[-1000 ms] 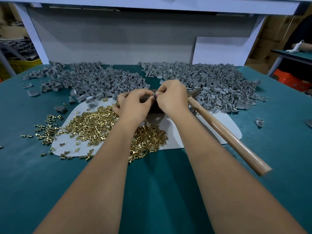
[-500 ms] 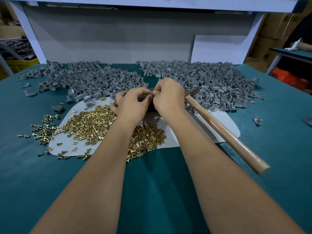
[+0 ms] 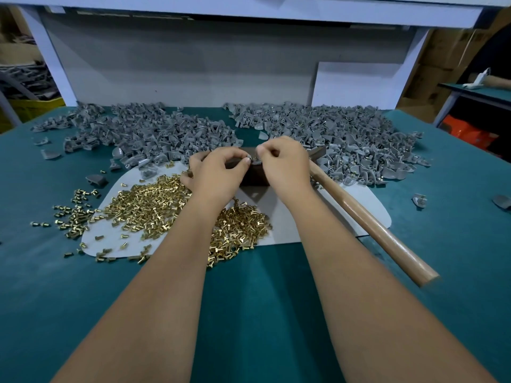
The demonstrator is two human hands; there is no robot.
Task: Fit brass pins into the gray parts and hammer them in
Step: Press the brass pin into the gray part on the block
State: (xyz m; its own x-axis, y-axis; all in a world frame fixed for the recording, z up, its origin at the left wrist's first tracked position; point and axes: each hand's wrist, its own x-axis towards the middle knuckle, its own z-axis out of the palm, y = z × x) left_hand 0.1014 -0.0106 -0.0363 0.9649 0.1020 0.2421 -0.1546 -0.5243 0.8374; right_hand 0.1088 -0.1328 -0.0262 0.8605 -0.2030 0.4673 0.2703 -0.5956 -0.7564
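Observation:
My left hand (image 3: pixel 218 175) and my right hand (image 3: pixel 284 164) meet fingertip to fingertip above a dark block (image 3: pixel 253 175) on a white mat (image 3: pixel 287 217). My left thumb and forefinger pinch a small brass pin (image 3: pixel 249 158). My right fingers pinch a gray part (image 3: pixel 258 161) against it. A hammer with a wooden handle (image 3: pixel 370 228) runs out from under my right hand toward the lower right, its metal head (image 3: pixel 318 152) just behind that hand. I cannot tell whether my right hand also grips it. Loose brass pins (image 3: pixel 154 208) cover the mat's left side.
Two big heaps of gray parts lie at the back of the green table, one on the left (image 3: pixel 154 131) and one on the right (image 3: pixel 345 136). Stray pins (image 3: pixel 74 214) and single gray parts (image 3: pixel 419 199) lie scattered. A white panel (image 3: pixel 356 84) leans on the back wall.
Both hands stay together over the block, with only small finger movements at the pinch. The hammer handle keeps its line.

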